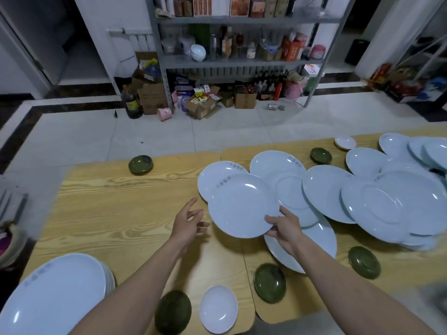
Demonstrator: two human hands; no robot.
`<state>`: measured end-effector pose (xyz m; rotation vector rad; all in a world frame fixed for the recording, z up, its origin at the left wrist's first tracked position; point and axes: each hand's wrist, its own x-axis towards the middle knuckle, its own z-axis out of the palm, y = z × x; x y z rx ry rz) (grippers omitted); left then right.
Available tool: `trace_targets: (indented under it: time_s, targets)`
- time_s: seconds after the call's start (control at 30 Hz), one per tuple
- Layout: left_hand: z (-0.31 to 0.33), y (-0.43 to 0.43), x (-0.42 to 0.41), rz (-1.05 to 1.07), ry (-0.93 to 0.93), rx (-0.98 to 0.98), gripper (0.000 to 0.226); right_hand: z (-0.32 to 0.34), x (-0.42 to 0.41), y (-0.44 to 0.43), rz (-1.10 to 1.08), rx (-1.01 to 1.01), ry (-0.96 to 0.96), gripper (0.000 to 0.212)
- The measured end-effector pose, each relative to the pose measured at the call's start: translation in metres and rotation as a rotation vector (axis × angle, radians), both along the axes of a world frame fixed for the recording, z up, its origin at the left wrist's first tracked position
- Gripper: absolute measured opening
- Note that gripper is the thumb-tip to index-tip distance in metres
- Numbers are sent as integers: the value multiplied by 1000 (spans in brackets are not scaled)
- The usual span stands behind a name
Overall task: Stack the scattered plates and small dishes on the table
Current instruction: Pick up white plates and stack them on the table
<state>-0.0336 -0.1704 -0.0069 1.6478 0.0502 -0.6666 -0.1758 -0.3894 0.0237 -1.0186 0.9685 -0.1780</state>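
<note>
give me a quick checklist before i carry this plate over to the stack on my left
1. Right hand grips the held plate at its near rim: ok.
2. Left hand supporting it: not ok, open and apart from the plate.
3. Held plate free of the plate behind: cannot tell, they overlap in view.
4. Top of the plate stack bare: ok.
5. Small white dish and green dish sit low, beside the path: ok.

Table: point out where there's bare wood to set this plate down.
Widest bare wood lies left of centre, bordered by the far green dish, the plate stack at the near left corner and the left hand. The right half is crowded with overlapping plates.
</note>
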Motion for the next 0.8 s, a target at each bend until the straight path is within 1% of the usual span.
trace_targets:
  time_s: [0.1, 0.23, 0.37, 0.43, 0.57, 0.8]
  targets:
    - [-4, -13, 9, 5, -11, 34, 52, 3, 3, -19, -136, 89, -76, 55]
    - [-18, -27, 25, 34, 29, 53, 59, 0, 8, -36, -271, 83, -98, 60]
    - [-32, -46, 42, 81, 85, 26, 68, -5, 21, -46, -311, 88, -88, 63]
    - [-39, -55, 51, 98, 99, 44, 71, -6, 30, -49, -313, 105, -77, 64]
    - [-60, -68, 66, 113, 108, 74, 85, -12, 46, -52, -335, 100, -32, 65]
    - [-59, -83, 75, 152, 144, 24, 95, -8, 66, -56, -395, 139, -36, 65]
